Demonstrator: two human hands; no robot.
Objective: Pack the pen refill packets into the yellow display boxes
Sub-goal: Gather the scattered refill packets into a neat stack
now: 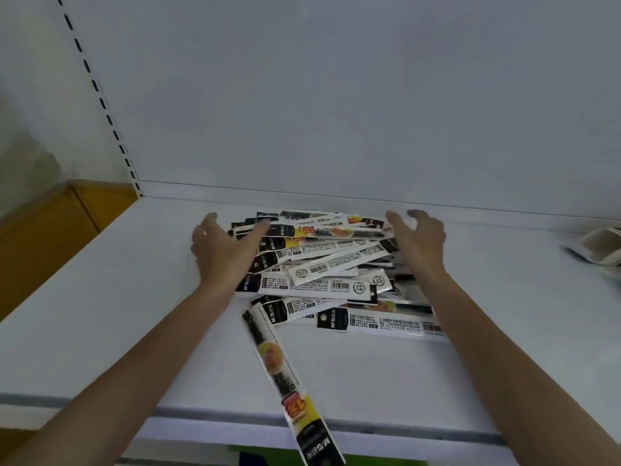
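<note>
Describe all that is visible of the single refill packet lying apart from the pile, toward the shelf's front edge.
The lone packet is a long, narrow, glossy sleeve: white edges, dark refill inside, a pale orange picture mid-length, a red-and-yellow label, a black logo band at the near end. It lies slantwise on the white shelf, near end overhanging the front edge, far end reaching the pile. Nothing else touches it.

Shop shelving (slotted upright)

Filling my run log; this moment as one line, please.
pen refill packets heaped on white shelf | left hand open, at heap's left | right hand open, at heap's right | stray packet overhangs front edge
</note>
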